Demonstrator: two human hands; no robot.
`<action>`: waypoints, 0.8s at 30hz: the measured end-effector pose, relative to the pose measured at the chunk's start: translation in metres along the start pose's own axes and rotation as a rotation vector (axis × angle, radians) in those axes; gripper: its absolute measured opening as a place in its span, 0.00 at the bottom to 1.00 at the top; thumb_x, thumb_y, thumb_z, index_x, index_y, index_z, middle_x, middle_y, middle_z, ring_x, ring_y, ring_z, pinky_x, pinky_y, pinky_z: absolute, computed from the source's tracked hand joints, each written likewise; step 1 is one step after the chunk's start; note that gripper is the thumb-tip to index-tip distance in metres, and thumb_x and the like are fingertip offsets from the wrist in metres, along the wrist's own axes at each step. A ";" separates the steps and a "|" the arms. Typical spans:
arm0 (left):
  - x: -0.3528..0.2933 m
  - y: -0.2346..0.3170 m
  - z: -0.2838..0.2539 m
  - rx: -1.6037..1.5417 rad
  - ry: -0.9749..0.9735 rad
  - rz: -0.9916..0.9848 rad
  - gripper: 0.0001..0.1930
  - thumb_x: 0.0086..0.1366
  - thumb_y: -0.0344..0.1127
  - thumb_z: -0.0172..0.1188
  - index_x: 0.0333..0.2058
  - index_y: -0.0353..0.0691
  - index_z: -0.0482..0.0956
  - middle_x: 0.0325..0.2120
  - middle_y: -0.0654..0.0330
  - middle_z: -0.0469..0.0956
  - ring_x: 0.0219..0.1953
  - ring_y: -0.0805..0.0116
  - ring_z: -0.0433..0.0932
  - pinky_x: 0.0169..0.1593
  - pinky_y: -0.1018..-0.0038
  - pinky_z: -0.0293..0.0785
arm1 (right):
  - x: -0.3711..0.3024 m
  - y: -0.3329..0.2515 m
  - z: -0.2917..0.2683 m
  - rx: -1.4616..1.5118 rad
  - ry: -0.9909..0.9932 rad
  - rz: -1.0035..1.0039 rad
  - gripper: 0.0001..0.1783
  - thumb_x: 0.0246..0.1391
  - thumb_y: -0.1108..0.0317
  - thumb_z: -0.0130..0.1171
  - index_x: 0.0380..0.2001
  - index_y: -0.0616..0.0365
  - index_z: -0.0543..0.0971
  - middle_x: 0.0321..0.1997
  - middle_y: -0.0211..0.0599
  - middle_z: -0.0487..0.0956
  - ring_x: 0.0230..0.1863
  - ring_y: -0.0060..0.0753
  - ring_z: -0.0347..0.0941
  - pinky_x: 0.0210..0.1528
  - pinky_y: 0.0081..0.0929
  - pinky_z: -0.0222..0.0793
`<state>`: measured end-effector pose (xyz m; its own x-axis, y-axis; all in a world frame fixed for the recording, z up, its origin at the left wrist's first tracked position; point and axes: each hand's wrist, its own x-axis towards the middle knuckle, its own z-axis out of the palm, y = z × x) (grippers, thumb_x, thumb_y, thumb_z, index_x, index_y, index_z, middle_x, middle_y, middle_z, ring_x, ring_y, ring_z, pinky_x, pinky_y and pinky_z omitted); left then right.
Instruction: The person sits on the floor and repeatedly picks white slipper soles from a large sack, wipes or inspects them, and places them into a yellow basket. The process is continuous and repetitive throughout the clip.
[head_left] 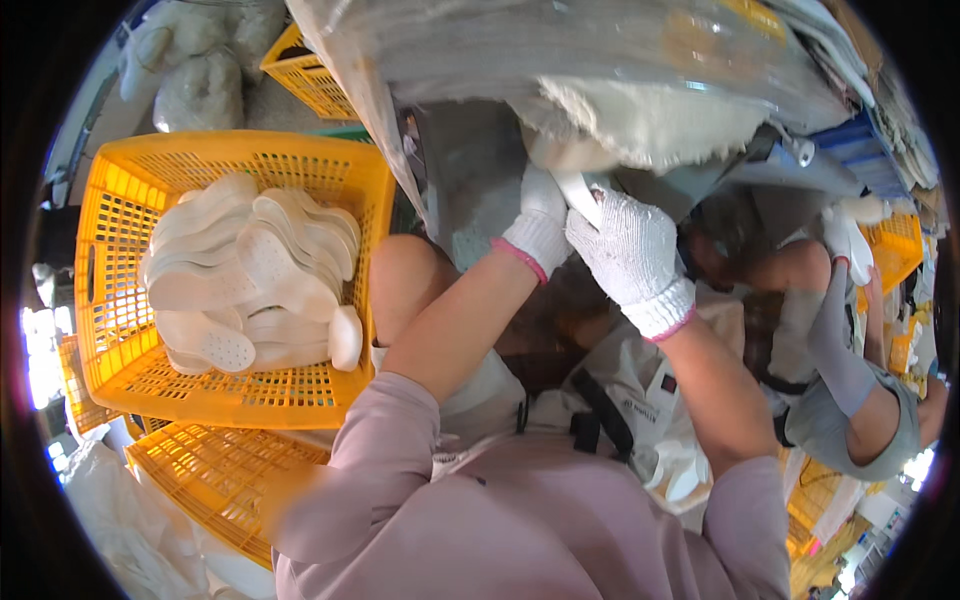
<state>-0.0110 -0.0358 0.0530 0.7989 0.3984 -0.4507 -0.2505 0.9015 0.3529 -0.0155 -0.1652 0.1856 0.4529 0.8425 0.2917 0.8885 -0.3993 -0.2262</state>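
Both my hands wear white knit gloves with pink cuff edges. My right hand [628,245] is closed on a white shoe insole [579,197], its thumb lying along the near end. My left hand [545,207] grips the same insole from the left; its fingertips are partly hidden. The insole's far end reaches up under a pale, fuzzy-edged wheel or pad [660,125], and whether they touch is hard to see. To my left, a yellow plastic basket [235,408] holds stacked off-white insoles [290,265], some with small perforations.
Cloudy plastic sheeting [600,45] hangs over the work spot. Another yellow basket [220,475] sits below the full one. At the right, a co-worker in a grey garment [850,420] sits close by with gloved hands. Clear plastic bags [205,70] lie at the far left.
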 end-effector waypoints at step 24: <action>-0.037 0.017 -0.018 1.764 -0.105 0.645 0.18 0.73 0.44 0.58 0.52 0.36 0.79 0.40 0.47 0.82 0.43 0.48 0.84 0.47 0.58 0.81 | -0.007 0.007 0.020 0.192 0.188 0.083 0.12 0.61 0.57 0.68 0.36 0.55 0.85 0.28 0.48 0.83 0.28 0.56 0.82 0.31 0.46 0.77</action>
<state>-0.0551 -0.0319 0.0609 0.8671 0.4881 0.0993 0.2345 -0.5758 0.7833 -0.0138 -0.1664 0.1631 0.5455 0.7205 0.4281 0.8254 -0.3735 -0.4233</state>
